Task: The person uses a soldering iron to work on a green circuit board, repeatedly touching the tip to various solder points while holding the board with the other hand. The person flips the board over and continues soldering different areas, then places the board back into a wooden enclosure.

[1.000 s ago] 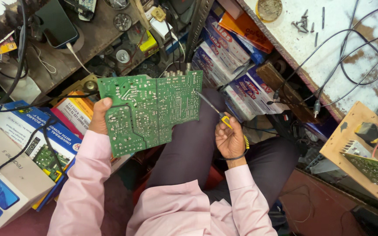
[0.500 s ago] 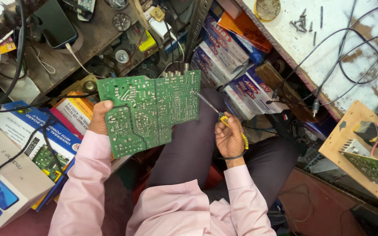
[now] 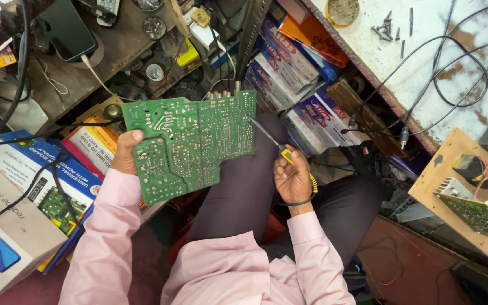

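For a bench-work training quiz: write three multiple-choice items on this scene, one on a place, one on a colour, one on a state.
1. Where does the tip of the soldering iron touch the circuit board?
A. its right edge
B. its bottom left corner
C. nowhere; it lies on the floor

2. What colour is the board's solder side?
A. blue
B. green
C. brown

3. How is the board held?
A. flat on the white bench
B. clamped in a vise
C. in the air, gripped by the left hand at its left edge

Answers:
1 A, the metal tip, held by the right hand, meets the right edge.
2 B, the whole facing surface is green.
3 C, the thumb lies over the left edge, and the board hangs above the lap.
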`<move>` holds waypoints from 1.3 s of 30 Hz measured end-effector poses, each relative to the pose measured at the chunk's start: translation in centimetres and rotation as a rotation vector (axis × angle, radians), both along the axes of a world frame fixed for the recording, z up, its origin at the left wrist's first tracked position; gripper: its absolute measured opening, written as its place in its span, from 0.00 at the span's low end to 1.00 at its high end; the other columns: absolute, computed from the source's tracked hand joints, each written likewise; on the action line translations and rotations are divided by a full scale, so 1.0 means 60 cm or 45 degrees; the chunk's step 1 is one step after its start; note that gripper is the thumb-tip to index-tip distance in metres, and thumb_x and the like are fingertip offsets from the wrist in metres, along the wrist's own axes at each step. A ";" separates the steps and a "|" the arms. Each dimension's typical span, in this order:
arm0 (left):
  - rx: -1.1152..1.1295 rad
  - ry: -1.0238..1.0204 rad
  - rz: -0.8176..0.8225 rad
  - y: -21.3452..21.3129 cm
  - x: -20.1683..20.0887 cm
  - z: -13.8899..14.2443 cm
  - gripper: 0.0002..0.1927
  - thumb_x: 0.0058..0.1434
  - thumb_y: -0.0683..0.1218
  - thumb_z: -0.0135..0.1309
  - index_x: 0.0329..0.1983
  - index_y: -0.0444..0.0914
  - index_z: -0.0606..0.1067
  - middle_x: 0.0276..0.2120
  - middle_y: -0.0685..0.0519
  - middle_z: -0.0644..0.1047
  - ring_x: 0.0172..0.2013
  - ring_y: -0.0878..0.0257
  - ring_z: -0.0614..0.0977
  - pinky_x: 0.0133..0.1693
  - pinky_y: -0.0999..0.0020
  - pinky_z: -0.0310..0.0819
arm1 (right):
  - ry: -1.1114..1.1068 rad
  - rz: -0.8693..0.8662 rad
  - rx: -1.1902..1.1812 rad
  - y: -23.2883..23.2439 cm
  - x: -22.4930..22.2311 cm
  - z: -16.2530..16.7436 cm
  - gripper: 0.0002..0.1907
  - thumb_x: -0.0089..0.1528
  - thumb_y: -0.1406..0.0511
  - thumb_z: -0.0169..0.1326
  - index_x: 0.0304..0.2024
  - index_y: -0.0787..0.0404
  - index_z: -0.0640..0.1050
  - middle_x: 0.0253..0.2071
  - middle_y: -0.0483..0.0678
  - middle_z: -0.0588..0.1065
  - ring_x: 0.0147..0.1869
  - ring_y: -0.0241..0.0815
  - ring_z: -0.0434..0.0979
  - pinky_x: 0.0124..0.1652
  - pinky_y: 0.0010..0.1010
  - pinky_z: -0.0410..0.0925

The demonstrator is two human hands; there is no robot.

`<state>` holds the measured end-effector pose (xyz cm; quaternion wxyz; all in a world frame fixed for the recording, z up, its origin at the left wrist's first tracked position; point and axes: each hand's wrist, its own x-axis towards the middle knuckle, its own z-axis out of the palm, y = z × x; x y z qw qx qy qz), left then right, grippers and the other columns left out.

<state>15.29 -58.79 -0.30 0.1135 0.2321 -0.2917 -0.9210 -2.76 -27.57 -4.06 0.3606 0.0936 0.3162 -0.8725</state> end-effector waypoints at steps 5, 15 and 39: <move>-0.030 -0.038 0.041 0.007 0.004 0.002 0.39 0.55 0.52 0.58 0.68 0.31 0.69 0.58 0.40 0.77 0.53 0.49 0.81 0.56 0.55 0.77 | 0.161 -0.108 0.139 -0.003 0.005 0.005 0.11 0.67 0.65 0.56 0.50 0.65 0.77 0.35 0.51 0.76 0.34 0.42 0.75 0.31 0.26 0.67; 0.015 -0.105 0.057 0.005 -0.007 0.018 0.38 0.55 0.52 0.57 0.68 0.31 0.68 0.57 0.40 0.77 0.53 0.50 0.81 0.55 0.55 0.78 | 0.236 -0.425 -0.122 0.058 -0.019 0.041 0.13 0.70 0.64 0.55 0.52 0.66 0.79 0.38 0.50 0.78 0.37 0.42 0.74 0.37 0.27 0.69; 0.120 -0.133 0.003 0.028 0.040 0.018 0.38 0.55 0.53 0.57 0.68 0.32 0.69 0.57 0.41 0.78 0.52 0.50 0.82 0.55 0.55 0.78 | 0.870 -0.720 0.365 0.016 -0.122 0.215 0.13 0.68 0.66 0.56 0.51 0.70 0.78 0.35 0.51 0.79 0.32 0.39 0.78 0.32 0.25 0.70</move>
